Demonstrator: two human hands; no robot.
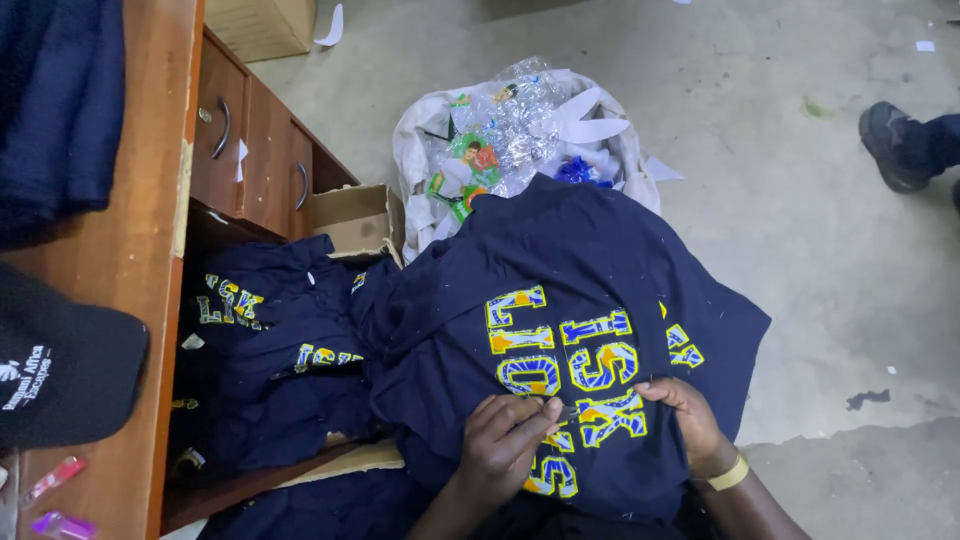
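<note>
A navy T-shirt [560, 290] with large yellow-and-blue patterned letters lies spread over my lap. My left hand [505, 440] rests on the lettering with its fingers pinched around a small dark tool at the fabric. My right hand [685, 410], with a yellow band at the wrist, presses flat on the shirt just to the right of the letters, holding the cloth down. More navy shirts [280, 350] with the same kind of lettering are piled to the left, under the desk.
A wooden desk [130, 250] with drawers [250, 140] stands at the left, bearing a black cap [60, 370] and dark cloth. A cardboard box [355, 220] and a white sack of plastic wrappers [500, 140] sit ahead. Another person's shoe [895, 145] shows at the far right.
</note>
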